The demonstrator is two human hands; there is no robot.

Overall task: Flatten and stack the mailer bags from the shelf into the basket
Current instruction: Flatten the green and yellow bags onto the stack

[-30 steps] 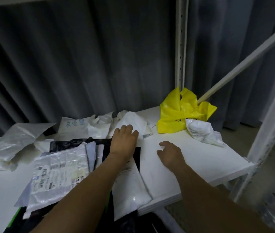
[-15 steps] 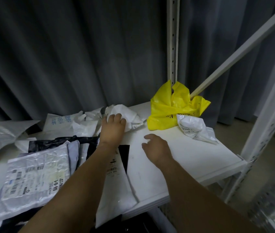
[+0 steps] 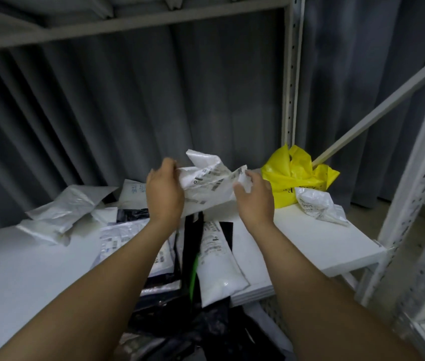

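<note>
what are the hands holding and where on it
A crumpled white plastic mailer bag: left hand grips its left edge, right hand its right edge.

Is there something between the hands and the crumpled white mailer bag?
Nothing visible. The left hand and the right hand both grip the crumpled white mailer bag directly, holding it above the shelf.

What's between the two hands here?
Head view: a crumpled white mailer spans the gap, gripped at its ends by the left hand and right hand, above the shelf.
</note>
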